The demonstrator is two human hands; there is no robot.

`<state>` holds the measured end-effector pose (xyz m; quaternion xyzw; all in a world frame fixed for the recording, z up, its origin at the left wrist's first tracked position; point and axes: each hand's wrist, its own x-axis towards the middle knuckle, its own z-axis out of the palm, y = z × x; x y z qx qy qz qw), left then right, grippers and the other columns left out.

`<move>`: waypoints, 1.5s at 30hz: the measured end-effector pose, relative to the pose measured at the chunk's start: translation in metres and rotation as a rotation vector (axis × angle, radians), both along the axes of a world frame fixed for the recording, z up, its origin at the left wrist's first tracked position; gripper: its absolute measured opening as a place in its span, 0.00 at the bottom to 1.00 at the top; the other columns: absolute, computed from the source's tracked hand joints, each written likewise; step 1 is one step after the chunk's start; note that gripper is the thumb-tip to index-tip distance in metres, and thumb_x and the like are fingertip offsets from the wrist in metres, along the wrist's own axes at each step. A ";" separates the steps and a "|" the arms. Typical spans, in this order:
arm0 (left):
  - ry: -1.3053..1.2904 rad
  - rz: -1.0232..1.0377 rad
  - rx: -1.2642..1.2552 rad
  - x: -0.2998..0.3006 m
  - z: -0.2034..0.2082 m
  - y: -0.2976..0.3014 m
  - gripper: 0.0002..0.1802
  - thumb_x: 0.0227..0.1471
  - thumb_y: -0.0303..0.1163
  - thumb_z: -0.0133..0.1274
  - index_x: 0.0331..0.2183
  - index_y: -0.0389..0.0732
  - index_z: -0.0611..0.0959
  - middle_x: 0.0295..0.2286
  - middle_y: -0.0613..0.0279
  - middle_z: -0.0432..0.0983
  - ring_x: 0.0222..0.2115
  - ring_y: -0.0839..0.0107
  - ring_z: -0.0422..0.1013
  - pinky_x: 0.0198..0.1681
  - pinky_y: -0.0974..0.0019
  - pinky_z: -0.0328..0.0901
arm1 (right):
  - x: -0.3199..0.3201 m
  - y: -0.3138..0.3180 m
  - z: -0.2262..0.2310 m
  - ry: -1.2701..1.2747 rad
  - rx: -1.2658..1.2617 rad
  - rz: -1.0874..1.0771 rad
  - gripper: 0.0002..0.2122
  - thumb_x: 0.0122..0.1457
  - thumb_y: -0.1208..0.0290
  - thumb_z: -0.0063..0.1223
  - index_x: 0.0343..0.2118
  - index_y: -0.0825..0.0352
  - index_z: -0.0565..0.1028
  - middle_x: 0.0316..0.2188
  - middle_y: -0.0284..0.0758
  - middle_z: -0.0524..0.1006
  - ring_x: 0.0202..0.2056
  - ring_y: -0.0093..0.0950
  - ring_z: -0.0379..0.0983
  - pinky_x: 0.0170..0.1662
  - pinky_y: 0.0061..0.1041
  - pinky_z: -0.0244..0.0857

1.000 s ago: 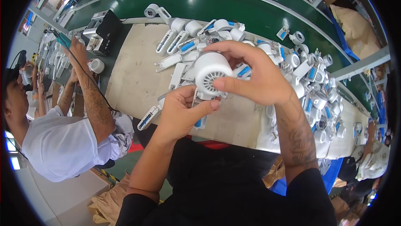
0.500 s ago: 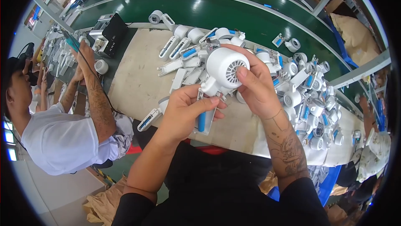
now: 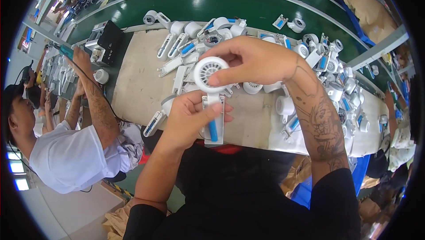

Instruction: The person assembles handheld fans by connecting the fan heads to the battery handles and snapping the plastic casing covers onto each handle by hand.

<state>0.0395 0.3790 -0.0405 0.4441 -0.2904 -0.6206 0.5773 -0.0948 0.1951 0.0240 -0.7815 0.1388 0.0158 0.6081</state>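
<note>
Held between both hands is a white handheld fan, its round slotted grille facing up and its handle toward me. The handle is uncovered, and a blue cylindrical battery shows inside its white shell. My left hand wraps around the handle just below the head, thumb on top. My right hand grips the round head from the right, its thumb lying on the grille and its other fingers partly hidden behind. Close to my left hand, another open-handled fan lies on the table.
Similar fan parts are heaped at the right, with more bodies beyond my hands. A green conveyor runs along the back. At the left are a black box-shaped device and a co-worker holding a corded tool.
The fan has turned so its grille faces up toward me and its handle points nearer. My right hand has swung up and over the head, its forearm shifting right.
</note>
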 end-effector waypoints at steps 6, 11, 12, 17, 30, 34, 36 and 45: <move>-0.016 0.336 -0.053 0.034 -0.032 0.017 0.17 0.64 0.35 0.48 0.45 0.30 0.78 0.40 0.48 0.80 0.39 0.60 0.78 0.46 0.58 0.73 | 0.012 -0.020 -0.032 -0.312 -0.088 -0.448 0.20 0.63 0.67 0.57 0.56 0.65 0.72 0.34 0.30 0.80 0.34 0.17 0.72 0.38 0.21 0.67; -0.252 0.498 -0.032 0.077 -0.048 0.061 0.18 0.60 0.31 0.54 0.48 0.31 0.79 0.45 0.53 0.78 0.37 0.74 0.69 0.38 0.72 0.61 | 0.009 -0.037 -0.065 -0.072 -0.809 -0.567 0.12 0.53 0.68 0.63 0.40 0.65 0.81 0.34 0.34 0.80 0.31 0.26 0.72 0.36 0.25 0.69; -0.277 0.558 0.012 0.082 -0.050 0.064 0.18 0.57 0.29 0.58 0.48 0.33 0.80 0.44 0.57 0.80 0.25 0.85 0.65 0.25 0.79 0.55 | 0.013 -0.037 -0.075 -0.099 -0.871 -0.554 0.12 0.53 0.68 0.63 0.41 0.64 0.81 0.34 0.35 0.80 0.31 0.28 0.73 0.36 0.26 0.69; -0.107 0.688 -0.034 0.094 -0.047 0.074 0.19 0.57 0.30 0.58 0.48 0.32 0.79 0.44 0.55 0.80 0.18 0.84 0.61 0.20 0.80 0.55 | 0.051 -0.004 -0.089 -0.161 -0.977 -0.591 0.06 0.51 0.72 0.61 0.32 0.65 0.78 0.31 0.37 0.78 0.35 0.35 0.76 0.36 0.32 0.70; 0.466 0.704 -0.126 0.097 -0.052 0.054 0.23 0.64 0.41 0.43 0.51 0.32 0.76 0.44 0.56 0.79 0.32 0.74 0.72 0.40 0.71 0.68 | 0.077 0.057 -0.087 -0.248 -0.695 -0.620 0.03 0.54 0.75 0.59 0.31 0.68 0.78 0.31 0.36 0.78 0.33 0.32 0.78 0.35 0.33 0.70; 0.386 0.676 -0.239 0.084 -0.063 0.035 0.26 0.63 0.43 0.40 0.53 0.32 0.74 0.47 0.54 0.77 0.34 0.71 0.73 0.42 0.68 0.67 | 0.038 0.074 -0.073 -0.404 0.677 -0.768 0.10 0.63 0.75 0.55 0.46 0.67 0.74 0.34 0.32 0.81 0.29 0.22 0.79 0.33 0.23 0.73; 0.371 0.688 -0.264 0.067 -0.050 0.021 0.22 0.64 0.41 0.43 0.51 0.35 0.74 0.45 0.57 0.78 0.35 0.72 0.72 0.39 0.67 0.66 | 0.034 0.094 -0.082 -0.384 0.856 -0.707 0.07 0.63 0.73 0.55 0.43 0.64 0.74 0.30 0.28 0.80 0.25 0.20 0.78 0.28 0.20 0.72; 0.298 0.647 -0.298 0.021 -0.031 -0.003 0.21 0.66 0.39 0.46 0.53 0.35 0.74 0.42 0.66 0.77 0.31 0.82 0.67 0.37 0.75 0.65 | 0.050 0.124 -0.090 -0.487 1.116 -0.911 0.07 0.65 0.68 0.55 0.42 0.62 0.74 0.31 0.27 0.79 0.20 0.18 0.72 0.27 0.19 0.66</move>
